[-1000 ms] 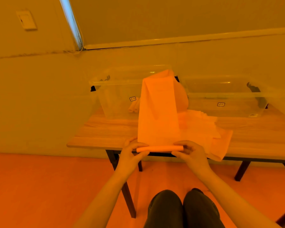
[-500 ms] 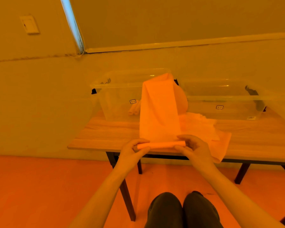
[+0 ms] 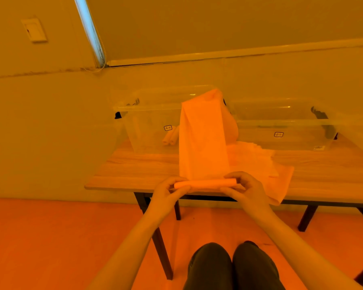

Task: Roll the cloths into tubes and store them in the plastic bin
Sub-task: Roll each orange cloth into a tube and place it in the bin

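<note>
No text can be read anywhere in the view. The left clear plastic bin (image 3: 147,130) carries a small dark-outlined sticker (image 3: 167,128) on its front wall, and the right clear plastic bin (image 3: 281,130) has a matching sticker (image 3: 278,134) on its front wall; the marks inside both are too small to make out. A pale label (image 3: 319,147) sits at the lower right corner of the right bin's front, its print also illegible.
</note>
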